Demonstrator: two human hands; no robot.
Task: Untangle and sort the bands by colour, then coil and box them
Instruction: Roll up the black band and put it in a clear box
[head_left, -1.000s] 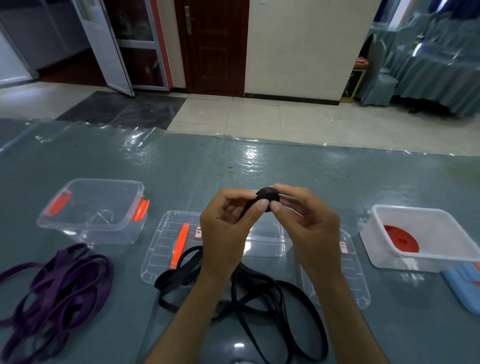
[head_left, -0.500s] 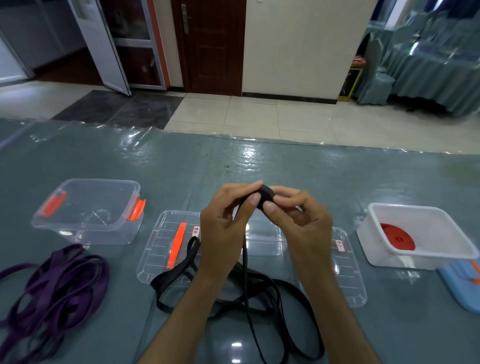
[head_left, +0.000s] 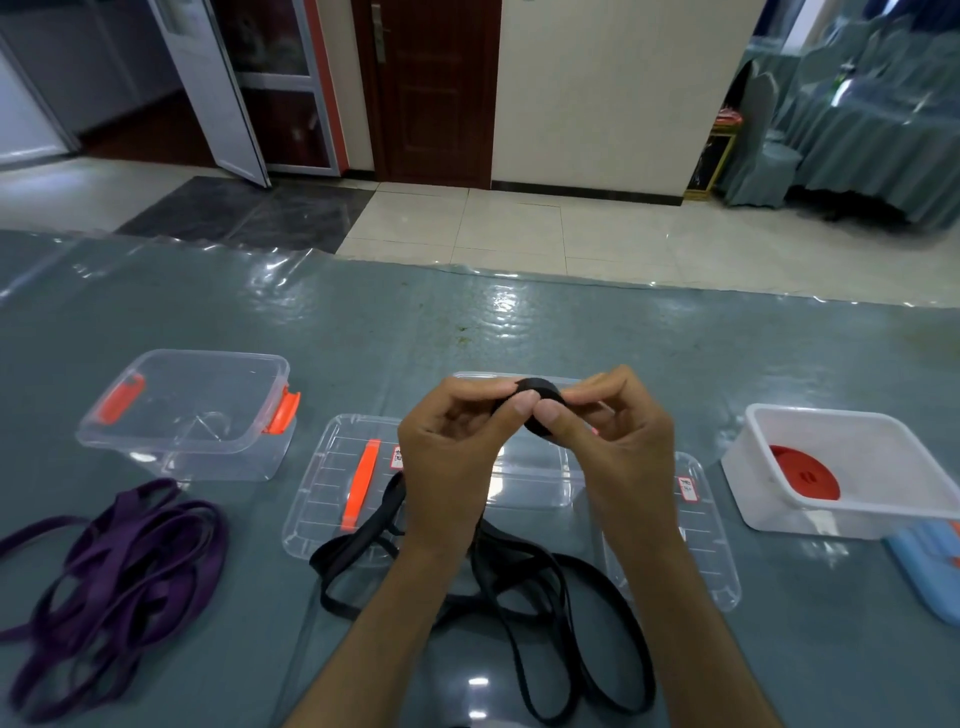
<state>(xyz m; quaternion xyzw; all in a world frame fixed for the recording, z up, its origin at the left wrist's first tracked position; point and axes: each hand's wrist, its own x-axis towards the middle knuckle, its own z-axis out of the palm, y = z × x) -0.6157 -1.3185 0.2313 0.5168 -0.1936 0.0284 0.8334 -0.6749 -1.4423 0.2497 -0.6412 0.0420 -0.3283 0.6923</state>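
1. Head view: left hand (head_left: 452, 457) and right hand (head_left: 618, 441) are raised together over the surface (head_left: 467, 332); each grip is narrow, thumb and fingertips pinching the same small black coil (head_left: 540, 402) from either side.
2. The loose black band (head_left: 545, 597) runs down from the coil behind the left palm and lies in tangled loops on the surface just below both wrists.
3. Versus the earlier frames: the coil stays pinched between both hands at about the same height; thumbs sit closer together on its front, and more of the coil's flat rim shows above the fingers.
4. Purple band (head_left: 119, 571) lies in a loose heap well left of the grip, below the clear box (head_left: 192, 410) with orange latches; the heap's place is unchanged.
5. Clear lid (head_left: 343, 483) with an orange strip lies flat just left of the left hand; a second clear box (head_left: 535, 483) sits behind the hands, mostly hidden.
6. Another clear lid (head_left: 696, 530) lies just right of the right forearm.
7. White box (head_left: 852, 467) well right of the grip holds a red coil (head_left: 805, 473) on its floor.
8. Blue lid (head_left: 930, 561) lies at the right edge, just below the white box.
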